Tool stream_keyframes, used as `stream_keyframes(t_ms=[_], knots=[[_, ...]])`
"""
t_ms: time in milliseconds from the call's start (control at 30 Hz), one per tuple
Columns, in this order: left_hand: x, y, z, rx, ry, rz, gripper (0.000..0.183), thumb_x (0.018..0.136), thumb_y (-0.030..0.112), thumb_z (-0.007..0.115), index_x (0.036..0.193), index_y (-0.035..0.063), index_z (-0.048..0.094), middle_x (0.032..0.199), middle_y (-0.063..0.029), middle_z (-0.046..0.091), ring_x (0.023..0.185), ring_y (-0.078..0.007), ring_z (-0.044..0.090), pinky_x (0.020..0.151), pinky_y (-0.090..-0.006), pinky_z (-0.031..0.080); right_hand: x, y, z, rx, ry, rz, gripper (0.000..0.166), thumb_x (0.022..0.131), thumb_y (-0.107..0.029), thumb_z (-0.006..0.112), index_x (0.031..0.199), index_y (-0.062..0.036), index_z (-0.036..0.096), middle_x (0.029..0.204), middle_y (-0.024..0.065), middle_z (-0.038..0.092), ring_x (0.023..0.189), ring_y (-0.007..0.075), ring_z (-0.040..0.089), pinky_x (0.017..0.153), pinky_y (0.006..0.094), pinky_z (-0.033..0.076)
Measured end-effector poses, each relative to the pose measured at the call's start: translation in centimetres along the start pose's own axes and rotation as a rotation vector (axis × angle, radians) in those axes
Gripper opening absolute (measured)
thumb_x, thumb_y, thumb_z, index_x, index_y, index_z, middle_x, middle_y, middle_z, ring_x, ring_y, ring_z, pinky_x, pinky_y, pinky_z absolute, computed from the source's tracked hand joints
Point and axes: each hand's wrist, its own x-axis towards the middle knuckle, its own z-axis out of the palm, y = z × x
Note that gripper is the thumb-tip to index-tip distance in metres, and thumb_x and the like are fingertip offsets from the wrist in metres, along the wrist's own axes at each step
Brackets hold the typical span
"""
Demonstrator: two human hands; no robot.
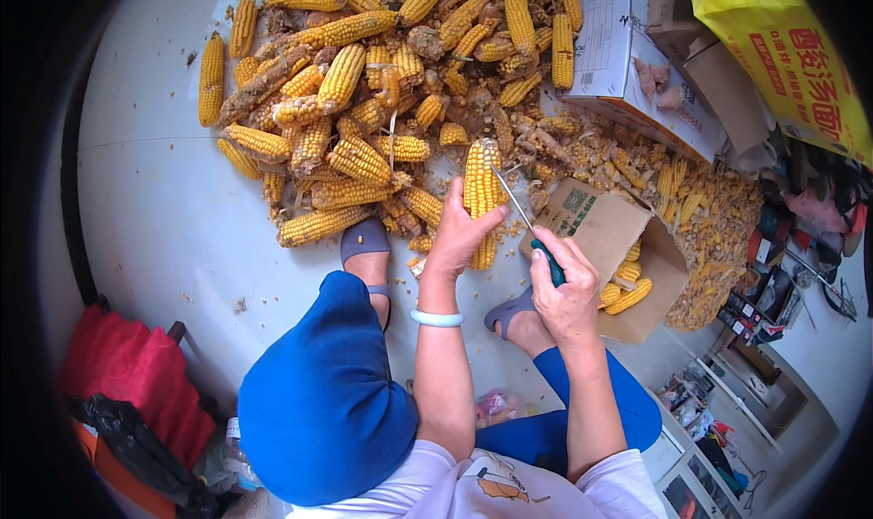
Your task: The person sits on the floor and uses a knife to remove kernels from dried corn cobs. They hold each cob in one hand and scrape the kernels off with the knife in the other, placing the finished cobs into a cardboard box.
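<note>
My left hand (458,231) grips a yellow ear of corn (483,178) upright, its tip pointing away from me. In my right hand (566,277) is a screwdriver with a dark green handle (550,262). Its thin metal shaft (515,202) slants up to the left, the tip at the kernels on the right side of the ear, near its upper end. Beyond my hands lies a large heap of dried corn ears (354,109), some whole and some partly bare of kernels.
An open cardboard box (593,212) by my right foot holds several ears. Loose kernels (716,260) are piled behind it. A white printed carton (607,48) and a yellow bag (784,62) stand at the upper right. At lower left is a red cloth (136,376).
</note>
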Motion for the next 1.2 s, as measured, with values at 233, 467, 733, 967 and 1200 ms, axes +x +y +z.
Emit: stream_keyframes(t_ms=[233, 467, 733, 967, 1200], knots=[[0.1, 0.2, 0.2, -0.053, 0.004, 0.033, 0.041, 0.077, 0.011, 0.076, 0.109, 0.0053, 0.051, 0.093, -0.0014, 0.060, 0.080, -0.0102, 0.057, 0.070, -0.0264, 0.049, 0.8, -0.3, -1.1, -0.103, -0.013, -0.102, 0.025, 0.083, -0.002, 0.062, 0.107, -0.0036, 0.067, 0.087, 0.0123, 0.064, 0.074, 0.0293, 0.065, 0.066, 0.0371, 0.053], [0.5, 0.3, 0.2, 0.068, 0.042, 0.041, 0.041, 0.076, 0.013, 0.077, 0.108, 0.0032, 0.054, 0.092, -0.0034, 0.063, 0.080, -0.0107, 0.058, 0.070, -0.0274, 0.050, 1.7, -0.9, -3.0, -0.150, -0.078, -0.115, 0.025, 0.082, -0.003, 0.062, 0.107, -0.0050, 0.067, 0.084, 0.0118, 0.064, 0.072, 0.0295, 0.065, 0.065, 0.0369, 0.053], [0.7, 0.0, 0.2, 0.085, 0.051, 0.066, 0.043, 0.075, 0.015, 0.078, 0.109, 0.0032, 0.054, 0.092, -0.0045, 0.063, 0.080, -0.0120, 0.059, 0.070, -0.0287, 0.050, 1.9, -1.3, -3.5, -0.163, -0.113, -0.136, 0.025, 0.081, -0.002, 0.063, 0.106, -0.0040, 0.068, 0.083, 0.0123, 0.064, 0.070, 0.0298, 0.065, 0.064, 0.0372, 0.052], [0.6, 1.2, 0.5, 0.408, 0.190, 0.190, 0.037, 0.071, 0.015, 0.074, 0.099, 0.0030, 0.053, 0.082, -0.0097, 0.064, 0.071, -0.0174, 0.061, 0.066, -0.0327, 0.051, 3.0, -2.4, -4.4, -0.140, -0.178, -0.065, 0.024, 0.081, -0.002, 0.062, 0.104, -0.0008, 0.068, 0.084, 0.0167, 0.065, 0.073, 0.0338, 0.065, 0.067, 0.0398, 0.053], [0.4, 0.7, 1.4, 0.490, 0.268, 0.177, 0.034, 0.071, 0.015, 0.070, 0.096, 0.0028, 0.051, 0.075, -0.0147, 0.063, 0.066, -0.0254, 0.063, 0.062, -0.0377, 0.050, 5.6, -3.6, -5.2, -0.203, -0.266, -0.064, 0.022, 0.081, -0.005, 0.059, 0.098, 0.0036, 0.070, 0.089, 0.0230, 0.067, 0.083, 0.0397, 0.066, 0.076, 0.0433, 0.052]])
